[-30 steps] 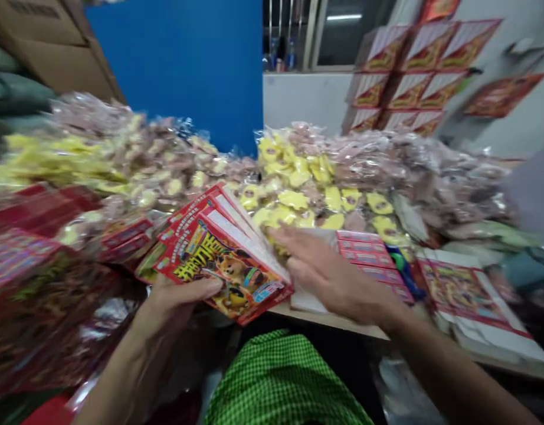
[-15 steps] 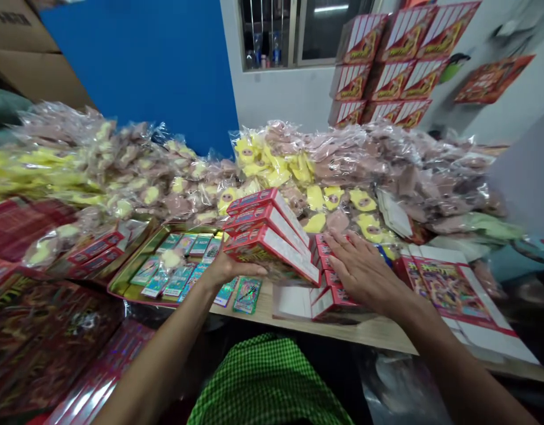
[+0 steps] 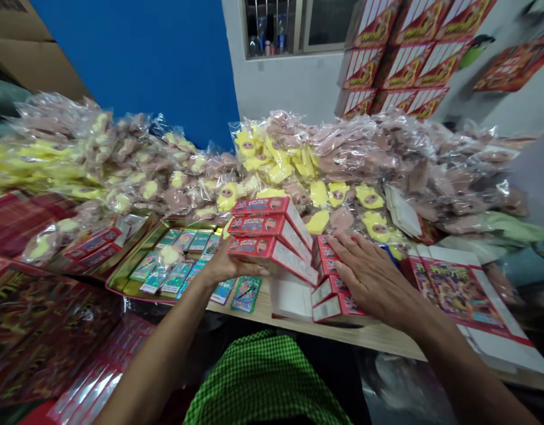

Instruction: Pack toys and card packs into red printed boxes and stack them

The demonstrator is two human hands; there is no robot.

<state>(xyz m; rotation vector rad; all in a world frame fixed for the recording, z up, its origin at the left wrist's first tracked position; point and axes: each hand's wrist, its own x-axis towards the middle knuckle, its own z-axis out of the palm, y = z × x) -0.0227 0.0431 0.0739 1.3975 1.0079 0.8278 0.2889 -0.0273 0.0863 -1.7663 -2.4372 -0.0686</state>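
My left hand (image 3: 225,268) is closed on a stack of three red and white boxes (image 3: 272,233), held level above the wooden table (image 3: 387,339). My right hand (image 3: 372,274) lies flat with fingers stretched out on a pile of similar red boxes (image 3: 331,298) resting on the table, just right of the held stack. The two stacks nearly touch. A green checked garment (image 3: 265,383) on my body shows at the bottom.
A gold tray (image 3: 121,283) with small card packs (image 3: 174,274) sits to the left. Loose card packs (image 3: 245,293) lie by it. Heaps of bagged yellow and pink toys (image 3: 298,159) fill the back. Flat red cartons (image 3: 462,292) lie right; red boxes (image 3: 400,59) hang on the wall.
My left hand has turned the stack of boxes from tilted face-up to level and brought it beside the pile. My right hand has settled flat on the pile on the table.
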